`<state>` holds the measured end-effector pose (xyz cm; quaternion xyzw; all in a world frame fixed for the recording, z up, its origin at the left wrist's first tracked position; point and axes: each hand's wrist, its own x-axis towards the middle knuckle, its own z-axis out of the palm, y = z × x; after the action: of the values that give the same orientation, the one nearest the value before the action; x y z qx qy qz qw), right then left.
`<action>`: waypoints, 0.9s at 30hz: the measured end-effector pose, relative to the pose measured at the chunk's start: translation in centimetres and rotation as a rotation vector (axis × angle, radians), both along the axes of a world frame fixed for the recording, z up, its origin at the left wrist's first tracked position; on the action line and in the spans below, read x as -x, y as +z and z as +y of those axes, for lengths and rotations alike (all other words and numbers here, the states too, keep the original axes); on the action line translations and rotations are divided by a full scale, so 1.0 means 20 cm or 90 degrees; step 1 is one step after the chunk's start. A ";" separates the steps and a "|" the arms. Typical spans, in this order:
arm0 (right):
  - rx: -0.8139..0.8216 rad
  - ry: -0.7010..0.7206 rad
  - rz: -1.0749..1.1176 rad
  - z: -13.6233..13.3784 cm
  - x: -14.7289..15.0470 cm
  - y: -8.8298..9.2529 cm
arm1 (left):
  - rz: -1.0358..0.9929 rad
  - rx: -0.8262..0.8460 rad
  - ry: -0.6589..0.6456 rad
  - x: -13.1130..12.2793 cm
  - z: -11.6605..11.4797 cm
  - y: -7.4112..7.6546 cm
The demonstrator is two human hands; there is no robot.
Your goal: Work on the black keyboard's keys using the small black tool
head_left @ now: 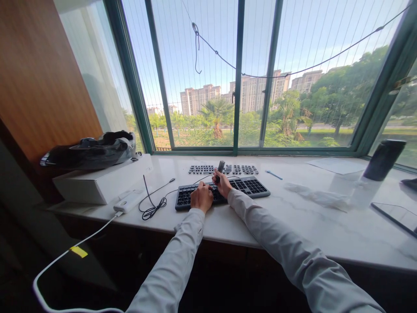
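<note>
- Fingers of the right hand pinch a small dark tool, perhaps a keycap puller; keep it upright.
- Left hand rests curled, steadying the black keyboard on the marble sill.
- Loose keycaps lie just behind.

Strong daylight is admitted through the window, the pale counter is brightly lit, the wooden panel and the space under the counter are left in deep shadow, and straight frame lines are bent by wide-angle distortion toward the edges.
</note>
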<state>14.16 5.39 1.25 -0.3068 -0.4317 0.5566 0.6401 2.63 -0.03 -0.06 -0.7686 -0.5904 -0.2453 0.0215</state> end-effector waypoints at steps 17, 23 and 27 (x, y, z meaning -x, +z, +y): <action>0.016 0.018 0.060 0.03 0.02 -0.02 | 0.000 -0.018 0.002 0.00 0.02 -0.02; 0.061 0.046 0.094 0.03 -0.03 -0.01 | -0.014 -0.019 0.002 0.00 0.02 -0.03; 0.113 0.050 0.070 0.05 -0.04 0.00 | -0.009 -0.012 0.001 0.00 0.02 -0.03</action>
<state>14.90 6.35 1.30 -0.3141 -0.3563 0.6332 0.6112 2.64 0.46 -0.64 -0.7661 -0.5888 -0.2563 0.0250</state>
